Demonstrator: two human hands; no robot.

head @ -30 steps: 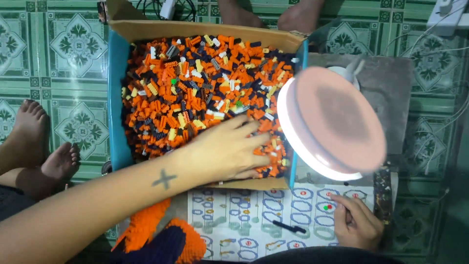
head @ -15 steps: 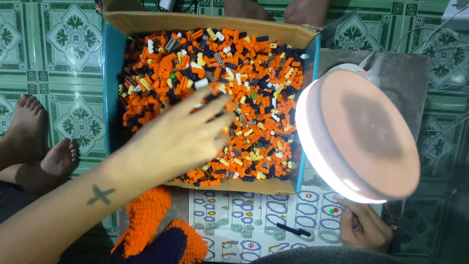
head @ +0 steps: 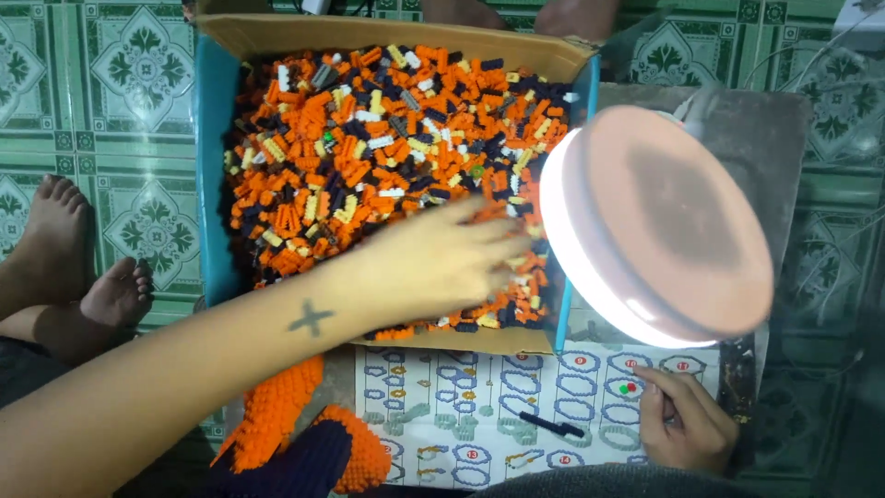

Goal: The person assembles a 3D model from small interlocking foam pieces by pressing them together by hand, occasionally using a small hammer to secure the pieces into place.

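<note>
My left hand [head: 441, 260] lies flat on a heap of small orange, black and yellow building bricks [head: 369, 157], near the front right corner of a cardboard box [head: 214, 166]. Its fingers are stretched out and blurred, with nothing seen in them. My right hand [head: 684, 426] rests with curled fingers on a printed instruction sheet [head: 479, 415]. Its fingertips are next to two tiny pieces, one red and one green [head: 628, 389]. Whether it holds anything is hidden.
A round lit lamp [head: 659, 226] hangs over the box's right side. A black pen [head: 551, 425] lies on the sheet. An orange and dark brick model [head: 295, 433] stands at the bottom left. Bare feet [head: 83, 267] rest on green patterned floor tiles at the left.
My left hand swept left across the bricks, then came back to the right front part of the box. My right hand stayed on the sheet.
</note>
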